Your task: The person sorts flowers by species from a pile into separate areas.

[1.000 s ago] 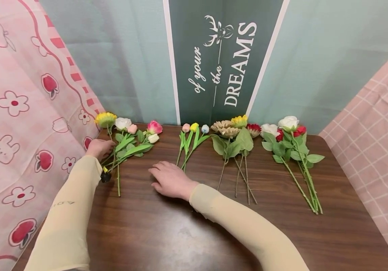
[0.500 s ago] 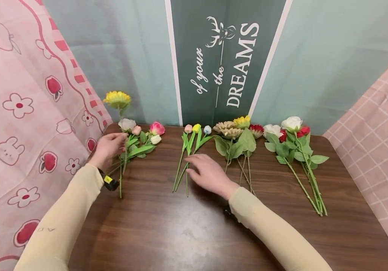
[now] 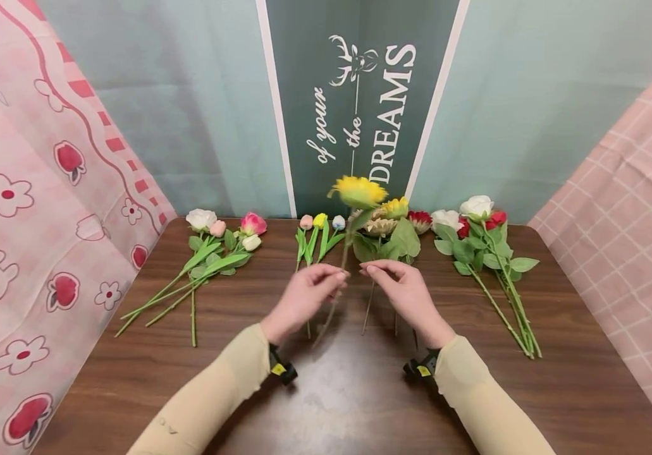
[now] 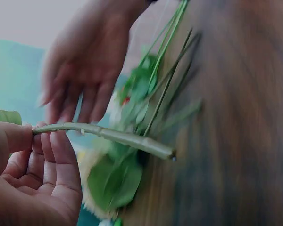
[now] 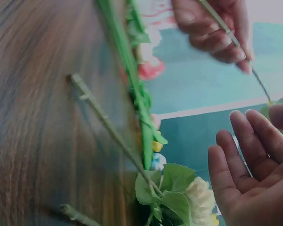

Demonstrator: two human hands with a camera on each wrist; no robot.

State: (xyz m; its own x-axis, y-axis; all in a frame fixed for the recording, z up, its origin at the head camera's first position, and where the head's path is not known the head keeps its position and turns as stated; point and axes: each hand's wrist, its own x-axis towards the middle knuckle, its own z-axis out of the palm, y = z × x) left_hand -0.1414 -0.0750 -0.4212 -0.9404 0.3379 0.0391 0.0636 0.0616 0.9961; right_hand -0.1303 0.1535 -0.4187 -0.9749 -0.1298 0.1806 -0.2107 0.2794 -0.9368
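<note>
The yellow sunflower (image 3: 359,191) stands lifted above the middle of the worktop (image 3: 326,392), its bloom in front of the green banner (image 3: 354,101) and its stem slanting down toward the person. The left hand (image 3: 305,297) pinches that stem between thumb and curled fingers (image 4: 54,150). The right hand (image 3: 402,291) hovers just beside it, fingers loosely extended and holding nothing. Behind the hands lie the tulip stems (image 3: 317,237) and a cluster of brown and yellow sunflowers (image 3: 388,230). Well to the left lies a mixed bunch (image 3: 212,253), and to the right the red and white roses (image 3: 482,237).
</note>
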